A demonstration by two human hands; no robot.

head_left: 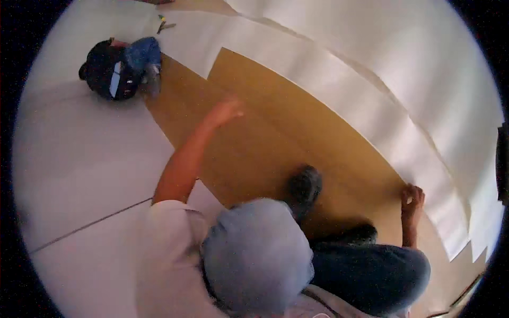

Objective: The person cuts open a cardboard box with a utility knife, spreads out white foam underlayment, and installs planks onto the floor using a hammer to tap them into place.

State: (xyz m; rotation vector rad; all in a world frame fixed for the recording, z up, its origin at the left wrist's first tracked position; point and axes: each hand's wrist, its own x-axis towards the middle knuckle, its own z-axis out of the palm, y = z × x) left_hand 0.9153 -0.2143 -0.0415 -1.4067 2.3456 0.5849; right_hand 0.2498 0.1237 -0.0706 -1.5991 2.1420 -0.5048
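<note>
Grey cap (257, 254): nearest the lens, low centre; the wearer crouched, with a dark trouser knee (371, 270) and a dark shoe (304, 186) on the floor.
Right hand (412, 197): at the near edge of the white sheet (360, 116), fingers curled at that edge; whether they pinched the sheet or only pressed on it could not be told.
Left hand (225, 111): reached forward over the brown floor (265, 143), open with fingers spread, holding nothing; blurred, so contact with the floor could not be confirmed.
White sheet, position: lay flat on the brown floor, to the wearer's right, overlapped by further white sheets beyond it.
White sheet, long axis: ran diagonally from upper left to lower right of the view, the lower end past the right hand.
Step in hand (judgement): seating or aligning the sheet's edge against the bare brown strip.
Next move calls for (judgement): a firm hold on the edge and an even pull or press along the long axis, to avoid creasing.
Second person (119, 66): crouched well apart at upper left, on the pale floor covering (79, 159).
</note>
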